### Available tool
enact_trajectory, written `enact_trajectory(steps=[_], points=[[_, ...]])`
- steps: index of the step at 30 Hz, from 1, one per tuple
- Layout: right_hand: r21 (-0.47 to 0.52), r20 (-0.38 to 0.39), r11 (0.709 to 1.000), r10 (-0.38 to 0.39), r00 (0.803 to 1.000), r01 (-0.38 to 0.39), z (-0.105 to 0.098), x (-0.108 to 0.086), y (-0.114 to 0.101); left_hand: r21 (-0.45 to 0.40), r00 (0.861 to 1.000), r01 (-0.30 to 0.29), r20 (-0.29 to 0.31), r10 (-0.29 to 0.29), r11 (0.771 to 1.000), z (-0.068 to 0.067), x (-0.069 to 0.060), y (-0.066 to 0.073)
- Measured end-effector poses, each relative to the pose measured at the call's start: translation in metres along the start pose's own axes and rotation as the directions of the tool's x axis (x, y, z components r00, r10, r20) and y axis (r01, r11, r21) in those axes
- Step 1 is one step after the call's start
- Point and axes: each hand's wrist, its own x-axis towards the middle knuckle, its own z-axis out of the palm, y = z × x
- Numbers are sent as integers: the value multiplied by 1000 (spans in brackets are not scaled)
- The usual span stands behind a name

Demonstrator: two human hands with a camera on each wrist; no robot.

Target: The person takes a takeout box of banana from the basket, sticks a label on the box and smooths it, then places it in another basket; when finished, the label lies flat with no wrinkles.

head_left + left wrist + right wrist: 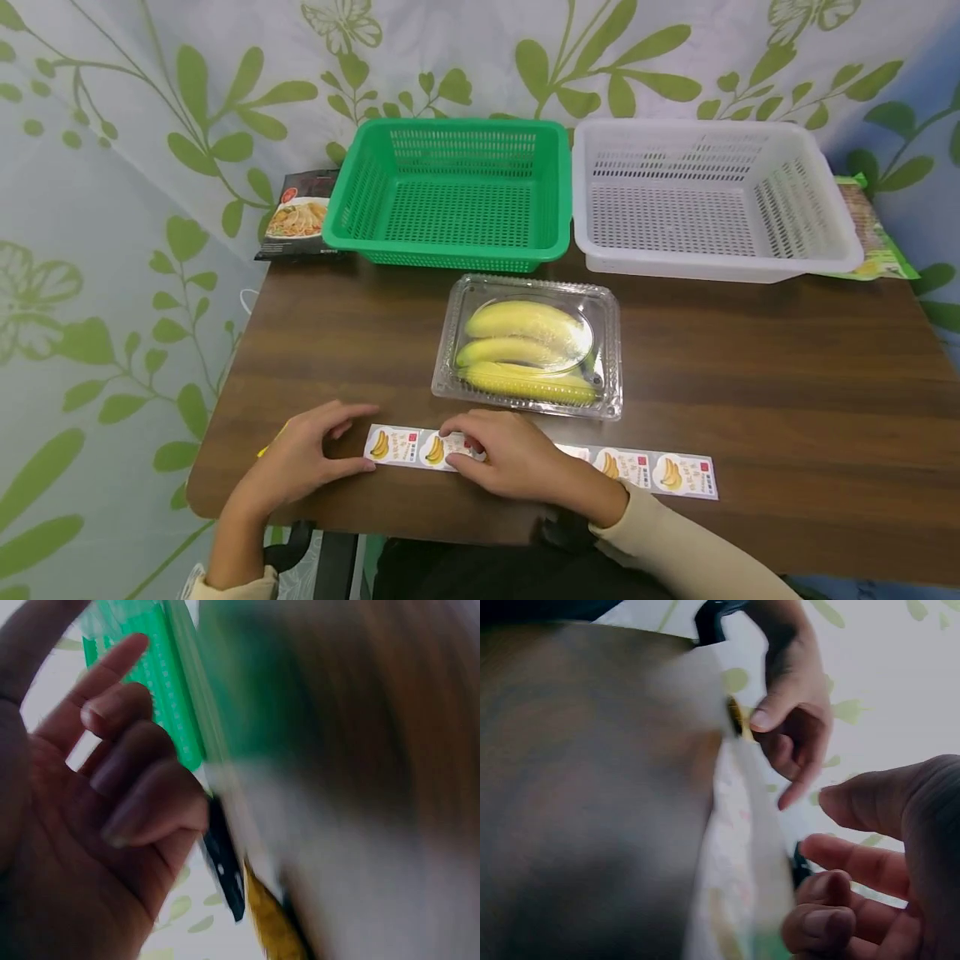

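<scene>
A strip of banana-picture stickers point(688, 475) lies along the table's front. By its left end is my left hand point(300, 458), index finger and thumb spread apart, holding nothing. In the left wrist view the other fingers of that hand point(112, 795) are loosely bent. My right hand point(517, 458) hovers over or touches the strip's middle and covers part of it; which, I cannot tell. The right wrist view shows a gap between thumb and index finger of that hand point(877, 855). Behind the strip sits a clear lidded plastic box point(442, 379) with three bananas point(525, 325) inside.
A green basket point(450, 257) and a white basket point(720, 267) stand side by side at the back of the brown table point(787, 375). A black food packet point(296, 221) and a green packet point(873, 233) flank them. Something yellow point(274, 915) lies beside my left hand.
</scene>
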Motion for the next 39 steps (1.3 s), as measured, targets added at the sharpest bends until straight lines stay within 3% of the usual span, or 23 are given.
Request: enact_trajectory(steps=[4,8,16,26,39], points=[[-25,-30,1000,-16,999,15,16,5,-1,-36,1000,5,28,-4,999,7,-2,-1],[-96,-53,995,-4,999,-1,21,15,-1,-30,999,9,38,-8,999,5,4,-2],[-264,17,961,92,996,-85,20,19,-1,-5,995,29,99,-28,1000,0,9,-4],[-293,-13,944,154,988,-151,24,23,-7,-19,997,40,61,-38,999,5,9,-2],[-287,-33,949,130,991,-134,28,22,-9,-31,998,29,57,-27,999,6,11,0]])
